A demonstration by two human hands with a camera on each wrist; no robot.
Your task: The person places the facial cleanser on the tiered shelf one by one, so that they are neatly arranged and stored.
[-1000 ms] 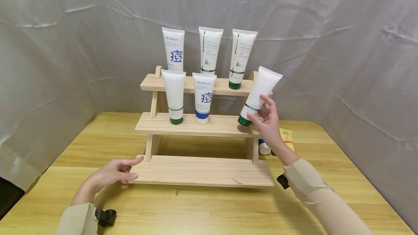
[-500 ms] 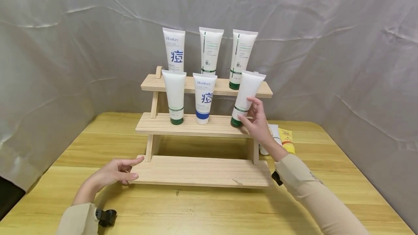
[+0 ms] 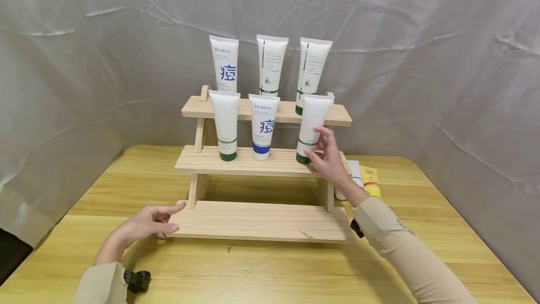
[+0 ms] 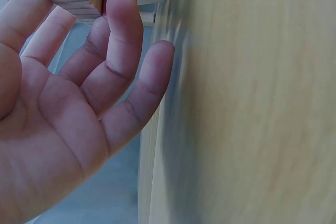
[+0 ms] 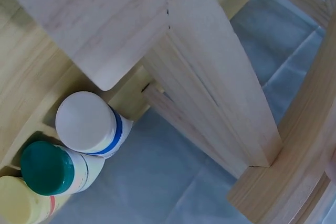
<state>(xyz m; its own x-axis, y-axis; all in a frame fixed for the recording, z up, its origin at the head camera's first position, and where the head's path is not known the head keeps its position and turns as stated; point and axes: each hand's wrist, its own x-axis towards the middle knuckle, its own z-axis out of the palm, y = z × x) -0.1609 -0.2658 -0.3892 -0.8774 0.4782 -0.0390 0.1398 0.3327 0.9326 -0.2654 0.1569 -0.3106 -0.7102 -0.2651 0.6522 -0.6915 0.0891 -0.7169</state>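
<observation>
A person's right hand is clamped, thumb and fingers, on the lower part of a white tube near the right end of the middle shelf; the tube stands just left of the palm, green cap down by the shelf's front edge and flat end up, leaning slightly right; whether the cap bears on the wood cannot be told.

The right forearm, in a beige sleeve, slants in over the front right of the tabletop; the thumb sits low near the cap, the fingers higher on the tube's right side.

The left hand holds the left end of the bottom shelf; its thumb lies at the front left corner, the index finger reaches along the left edge, and other fingers bend at the board.

Two more tubes, one green-capped and one blue-banded, share the middle shelf, toward its left end; three stand along the top shelf; a yellow tube lies beside others toward the tabletop's rear right corner.
</observation>
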